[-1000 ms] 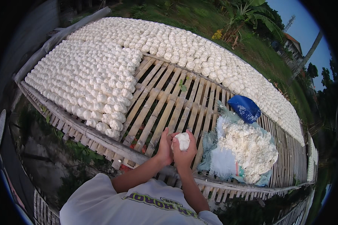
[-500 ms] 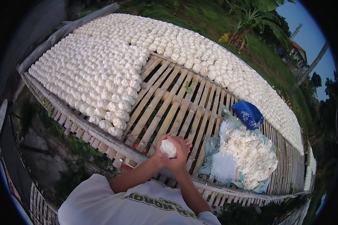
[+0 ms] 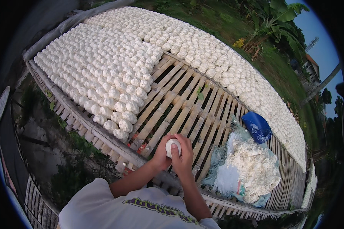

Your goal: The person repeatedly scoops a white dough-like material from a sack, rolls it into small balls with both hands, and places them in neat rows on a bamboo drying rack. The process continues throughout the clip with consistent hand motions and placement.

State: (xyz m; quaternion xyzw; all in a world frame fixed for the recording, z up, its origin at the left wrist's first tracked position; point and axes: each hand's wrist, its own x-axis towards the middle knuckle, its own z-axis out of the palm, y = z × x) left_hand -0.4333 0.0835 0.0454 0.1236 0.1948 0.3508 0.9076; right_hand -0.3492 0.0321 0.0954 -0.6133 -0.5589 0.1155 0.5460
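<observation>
A round white ball of crumbly paste (image 3: 173, 147) is cupped between my two hands, over the near edge of a bamboo rack (image 3: 179, 110). My left hand (image 3: 161, 153) wraps it from the left. From the right, my right hand (image 3: 184, 155) closes round it with the thumb laid across its face. To the right, a heap of the same white crumbly mass (image 3: 252, 168) lies on a frayed woven sack (image 3: 225, 177). Rows of similar white balls (image 3: 99, 72) cover the rack's left part.
A blue plastic scoop (image 3: 257, 127), dusted white, rests behind the heap. Another long band of white balls (image 3: 233, 70) runs along the far side. Gaps show between the bamboo slats, and a small green leaf (image 3: 200, 92) lies on them. Grass and a banana plant (image 3: 275, 26) stand beyond.
My hands have turned and closed further round the ball, and the right thumb now crosses it. The view has shifted slightly; the heap and scoop stay in place.
</observation>
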